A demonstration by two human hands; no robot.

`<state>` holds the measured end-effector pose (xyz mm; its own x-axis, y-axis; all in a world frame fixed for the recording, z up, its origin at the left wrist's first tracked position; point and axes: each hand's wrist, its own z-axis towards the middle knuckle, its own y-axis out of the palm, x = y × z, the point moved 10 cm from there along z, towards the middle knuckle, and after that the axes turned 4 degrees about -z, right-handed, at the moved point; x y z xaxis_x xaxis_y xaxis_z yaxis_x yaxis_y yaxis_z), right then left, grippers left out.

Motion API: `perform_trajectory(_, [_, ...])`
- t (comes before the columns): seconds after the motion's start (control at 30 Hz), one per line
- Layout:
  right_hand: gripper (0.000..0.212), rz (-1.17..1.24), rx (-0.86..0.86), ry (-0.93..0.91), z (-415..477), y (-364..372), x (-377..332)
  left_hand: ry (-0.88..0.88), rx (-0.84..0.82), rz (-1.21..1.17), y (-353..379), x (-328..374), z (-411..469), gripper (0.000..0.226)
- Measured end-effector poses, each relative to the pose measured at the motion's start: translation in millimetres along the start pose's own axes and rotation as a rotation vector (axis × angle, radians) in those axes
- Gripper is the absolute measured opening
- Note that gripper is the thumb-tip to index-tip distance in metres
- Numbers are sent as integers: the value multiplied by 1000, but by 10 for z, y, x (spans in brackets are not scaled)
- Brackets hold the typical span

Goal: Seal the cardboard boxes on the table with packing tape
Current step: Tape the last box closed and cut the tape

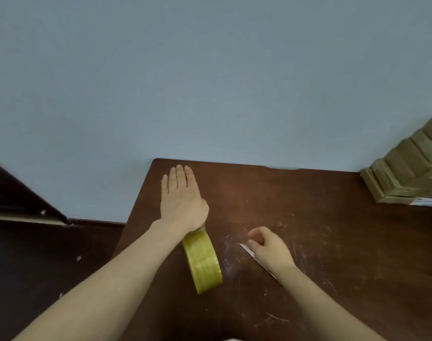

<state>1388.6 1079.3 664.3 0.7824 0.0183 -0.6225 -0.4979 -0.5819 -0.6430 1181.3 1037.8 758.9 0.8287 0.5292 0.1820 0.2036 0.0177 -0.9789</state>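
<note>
Both forearms come in from the near edge over the brown table (320, 217). Between them, standing on its edge, is the yellow roll of tape (202, 262), its far side tucked under the left wrist.

The left hand (180, 200) is stretched out flat beyond the roll, palm down, its fingers (178, 178) straight and close together, pointing at the far wall (210, 82). The thumb is folded under the palm, out of sight, so I cannot tell if it hooks the roll; the fingers themselves hold nothing.

The right hand (269, 249) sits nearer and to the right, fingers loosely curled, over a thin knife (246, 249) that lies slantwise on the table. The blade tip pokes out on the left and the rest runs under the palm. Whether the hand holds it or only covers it, I cannot tell.

The cardboard boxes (406, 173) are stacked at the far right corner of the table, well apart from both hands and partly cut off by the frame.

My guess is that the next job is to fetch a box. To do that well, bring one to the middle, close to the tape, with its flaps shut and the seam facing up. Keep the knife's edge turned away from the fingers, and find the tape's loose end before pulling.
</note>
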Motion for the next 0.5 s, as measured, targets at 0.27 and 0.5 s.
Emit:
perform_trajectory(0.27, [35, -663, 56, 7, 55, 283, 1059, 236, -43, 86, 60, 126, 16, 74])
perform_trajectory(0.5, [23, 90, 98, 255, 96, 16, 1041, 285, -69, 18, 87, 146, -12, 74])
